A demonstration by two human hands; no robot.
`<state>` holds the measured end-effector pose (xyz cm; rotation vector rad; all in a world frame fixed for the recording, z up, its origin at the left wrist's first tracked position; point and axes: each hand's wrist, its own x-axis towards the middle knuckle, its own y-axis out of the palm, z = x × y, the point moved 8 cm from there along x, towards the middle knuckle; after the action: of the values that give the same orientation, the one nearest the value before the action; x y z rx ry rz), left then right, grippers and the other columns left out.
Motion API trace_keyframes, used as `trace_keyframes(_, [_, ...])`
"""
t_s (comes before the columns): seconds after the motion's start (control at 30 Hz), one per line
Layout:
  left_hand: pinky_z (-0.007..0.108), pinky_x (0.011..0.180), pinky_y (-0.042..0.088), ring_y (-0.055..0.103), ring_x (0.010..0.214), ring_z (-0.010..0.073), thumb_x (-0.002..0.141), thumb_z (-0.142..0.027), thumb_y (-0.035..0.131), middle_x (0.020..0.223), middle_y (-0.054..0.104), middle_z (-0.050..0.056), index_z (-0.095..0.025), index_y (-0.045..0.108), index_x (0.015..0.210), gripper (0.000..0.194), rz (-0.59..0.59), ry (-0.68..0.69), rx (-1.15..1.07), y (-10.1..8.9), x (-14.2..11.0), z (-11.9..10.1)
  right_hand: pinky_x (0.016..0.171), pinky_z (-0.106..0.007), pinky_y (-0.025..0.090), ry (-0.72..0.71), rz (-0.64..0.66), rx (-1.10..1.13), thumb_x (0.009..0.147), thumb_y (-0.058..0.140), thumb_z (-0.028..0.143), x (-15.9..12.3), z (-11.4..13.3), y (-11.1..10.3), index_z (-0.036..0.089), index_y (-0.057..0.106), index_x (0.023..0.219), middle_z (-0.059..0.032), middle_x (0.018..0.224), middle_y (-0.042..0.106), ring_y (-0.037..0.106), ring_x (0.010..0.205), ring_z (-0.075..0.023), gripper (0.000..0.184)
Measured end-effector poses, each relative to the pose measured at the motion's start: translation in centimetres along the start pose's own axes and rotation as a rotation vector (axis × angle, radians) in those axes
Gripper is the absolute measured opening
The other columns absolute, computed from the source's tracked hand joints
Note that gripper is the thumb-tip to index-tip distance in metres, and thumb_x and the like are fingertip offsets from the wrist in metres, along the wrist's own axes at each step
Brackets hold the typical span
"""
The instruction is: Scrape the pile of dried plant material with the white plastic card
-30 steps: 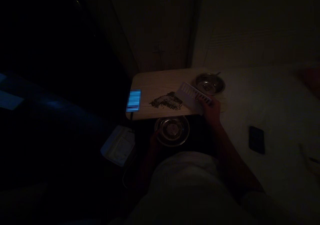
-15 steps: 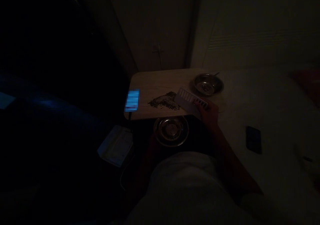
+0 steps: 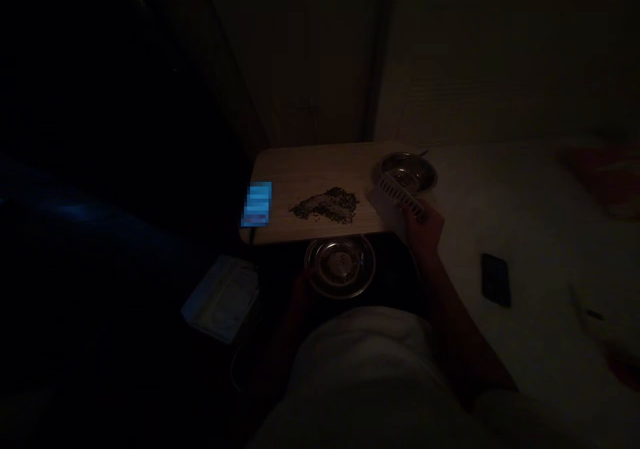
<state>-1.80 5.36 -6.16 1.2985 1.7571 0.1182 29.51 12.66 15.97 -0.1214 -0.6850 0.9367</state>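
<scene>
The room is very dark. In my right hand (image 3: 423, 229) is a pale flat piece with a slotted edge (image 3: 403, 196), whose exact kind I cannot make out. It is held tilted over the right part of a wooden board (image 3: 295, 162). Left of it, a pile of small dark bits (image 3: 330, 204) lies spread on the board. Below the board's near edge, my left hand (image 3: 303, 284) grips the left rim of a shiny metal bowl (image 3: 343, 296). A few small bits seem to lie inside that bowl. My left fingers are mostly lost in shadow.
A second metal bowl (image 3: 425, 172) with a utensil handle stands at the board's back right. A lit screen (image 3: 257, 204) rests at the board's left end. A pale box (image 3: 223, 299) sits lower left. A dark phone (image 3: 495, 279) lies on the pale surface at right.
My right hand has drawn the slotted piece to the right, away from the pile, and turned it more edge-up. The left hand and its bowl stay below the board. The view has shifted slightly.
</scene>
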Motion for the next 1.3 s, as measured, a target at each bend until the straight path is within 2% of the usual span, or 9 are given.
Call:
trace_keyframes(0.13, [0.047, 0.099, 0.047, 0.062, 0.113, 0.0336, 0.067, -0.021, 0.068, 0.086, 0.076, 0.007, -0.020, 0.072, 0.088, 0.021, 0.003, 0.015, 0.003, -0.1, 0.0, -0.1, 0.069, -0.033, 0.052, 0.004, 0.029, 0.034, 0.083, 0.059, 0.042, -0.1, 0.4, 0.5, 0.015, 0.073, 0.102, -0.0095, 0.090, 0.075, 0.068, 0.078, -0.0226, 0.036])
trace_keyframes(0.33, [0.045, 0.098, 0.049, 0.067, 0.103, 0.0320, 0.066, -0.019, 0.069, 0.080, 0.076, 0.007, -0.017, 0.072, 0.078, 0.013, -0.016, 0.004, 0.025, 0.3, -0.5, -0.2, 0.067, -0.032, 0.052, 0.011, 0.062, 0.046, 0.081, 0.062, 0.043, -0.4, 1.2, 1.0, 0.015, 0.073, 0.098, -0.0089, 0.085, 0.074, 0.067, 0.074, -0.0216, 0.034])
trace_keyframes(0.53, [0.048, 0.098, 0.047, 0.066, 0.106, 0.0346, 0.066, -0.020, 0.070, 0.080, 0.075, 0.008, -0.019, 0.071, 0.076, 0.010, 0.016, 0.011, 0.013, 1.1, -0.8, -0.4, 0.061, -0.029, 0.050, 0.020, 0.140, 0.065, 0.082, 0.060, 0.045, -1.5, 1.5, 1.8, 0.015, 0.072, 0.093, -0.0075, 0.079, 0.073, 0.064, 0.065, -0.0187, 0.035])
trace_keyframes(0.77, [0.049, 0.099, 0.046, 0.065, 0.107, 0.0348, 0.065, -0.021, 0.071, 0.082, 0.075, 0.010, -0.016, 0.072, 0.077, 0.013, -0.033, 0.012, 0.026, 0.5, -0.7, -0.4, 0.064, -0.031, 0.049, 0.076, 0.045, 0.047, 0.080, 0.062, 0.047, -1.2, -0.3, 0.7, 0.014, 0.073, 0.093, -0.0075, 0.079, 0.072, 0.063, 0.066, -0.0191, 0.037])
trace_keyframes(0.93, [0.047, 0.101, 0.046, 0.061, 0.115, 0.0343, 0.065, -0.015, 0.070, 0.083, 0.075, 0.007, -0.020, 0.071, 0.074, 0.011, -0.026, 0.042, 0.049, 0.4, -0.9, -0.8, 0.067, -0.032, 0.049, 0.059, -0.018, 0.041, 0.081, 0.061, 0.042, -0.6, -0.5, 0.1, 0.013, 0.072, 0.095, -0.0069, 0.080, 0.072, 0.063, 0.069, -0.0195, 0.034])
trace_keyframes(1.03, [0.049, 0.100, 0.046, 0.062, 0.113, 0.0360, 0.066, -0.018, 0.071, 0.081, 0.075, 0.008, -0.018, 0.071, 0.075, 0.008, -0.016, 0.035, 0.043, 0.6, -0.7, -0.6, 0.071, -0.033, 0.050, 0.024, -0.036, 0.036, 0.081, 0.061, 0.040, -0.1, -0.3, -0.1, 0.014, 0.072, 0.097, -0.0076, 0.085, 0.073, 0.065, 0.075, -0.0212, 0.032])
trace_keyframes(1.17, [0.047, 0.100, 0.046, 0.063, 0.110, 0.0349, 0.066, -0.019, 0.072, 0.079, 0.075, 0.007, -0.019, 0.071, 0.075, 0.009, 0.001, 0.044, 0.033, 1.1, -0.5, -0.5, 0.073, -0.034, 0.051, -0.001, -0.008, 0.018, 0.082, 0.061, 0.041, 0.7, -0.3, 0.1, 0.015, 0.073, 0.099, -0.0088, 0.088, 0.074, 0.067, 0.078, -0.0227, 0.033])
trace_keyframes(1.3, [0.047, 0.099, 0.047, 0.063, 0.110, 0.0348, 0.066, -0.023, 0.072, 0.086, 0.076, 0.009, -0.018, 0.072, 0.082, 0.016, 0.033, -0.010, 0.035, 1.3, -0.6, -0.2, 0.074, -0.035, 0.053, -0.006, 0.057, 0.052, 0.081, 0.062, 0.041, 1.5, -0.4, 1.0, 0.016, 0.073, 0.101, -0.0087, 0.091, 0.075, 0.068, 0.080, -0.0230, 0.033])
